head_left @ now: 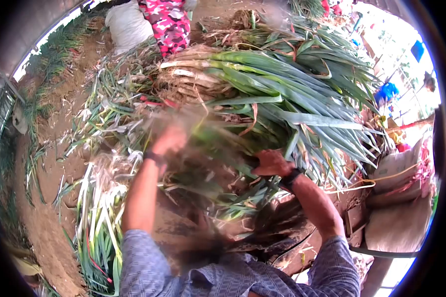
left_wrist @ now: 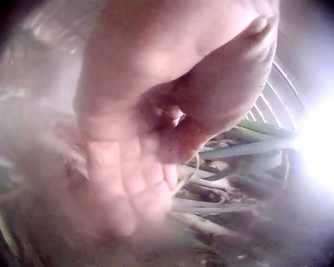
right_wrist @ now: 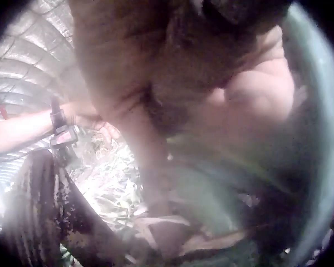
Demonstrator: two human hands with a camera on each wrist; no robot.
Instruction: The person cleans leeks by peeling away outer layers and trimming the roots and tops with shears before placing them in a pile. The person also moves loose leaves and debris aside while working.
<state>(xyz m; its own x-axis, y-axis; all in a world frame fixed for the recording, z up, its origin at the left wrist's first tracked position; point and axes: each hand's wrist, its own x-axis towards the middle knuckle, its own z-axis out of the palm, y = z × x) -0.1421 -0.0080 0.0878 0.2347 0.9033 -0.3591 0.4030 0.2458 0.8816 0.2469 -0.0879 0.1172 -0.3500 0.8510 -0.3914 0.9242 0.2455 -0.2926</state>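
Note:
My left hand [head_left: 172,138], blurred by motion, hangs over the loose trimmings left of centre in the head view. In the left wrist view its fingers [left_wrist: 128,189] extend downward, with no stalk visible in the palm. My right hand [head_left: 272,163] grips green onions by their leaves at the near side of the heap; green leaves [right_wrist: 206,194] blur between thumb and fingers in the right wrist view. The blurred stalks reach from it toward the left hand. Just beyond lies a large pile of green onions [head_left: 267,74], white root ends to the left.
Another bundle of green onions [head_left: 101,222] lies at my lower left. Stripped leaves [head_left: 116,99] litter the brown ground. A white sack [head_left: 129,27] stands at the back beside a pink camouflage-patterned garment [head_left: 168,24]. Stuffed sacks [head_left: 401,173] are stacked at the right.

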